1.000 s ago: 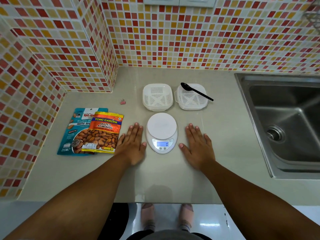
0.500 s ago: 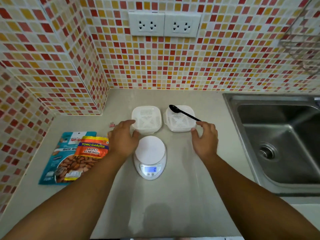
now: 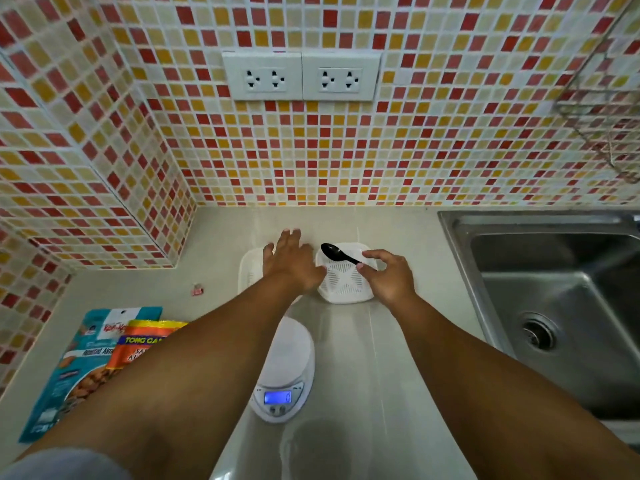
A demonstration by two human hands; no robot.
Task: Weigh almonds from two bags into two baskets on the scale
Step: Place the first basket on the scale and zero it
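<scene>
Left basket (image 3: pixel 250 271): mostly hidden under the left hand (image 3: pixel 290 264), whose grip is flat, fingers straight.
Right basket (image 3: pixel 346 282): on the bench (image 3: pixel 363 358); black spoon (image 3: pixel 337 253) across it.
Right hand (image 3: pixel 388 276): grip pinches the spoon handle.
Scale (image 3: pixel 282 375): nearer, partly behind the left forearm.
Almond bags (image 3: pixel 104 355): left, partly covered, labels cut off.

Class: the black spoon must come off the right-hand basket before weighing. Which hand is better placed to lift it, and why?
The right hand: its fingertips are already at the handle of the black spoon. The left hand is spread over the other basket.
</scene>
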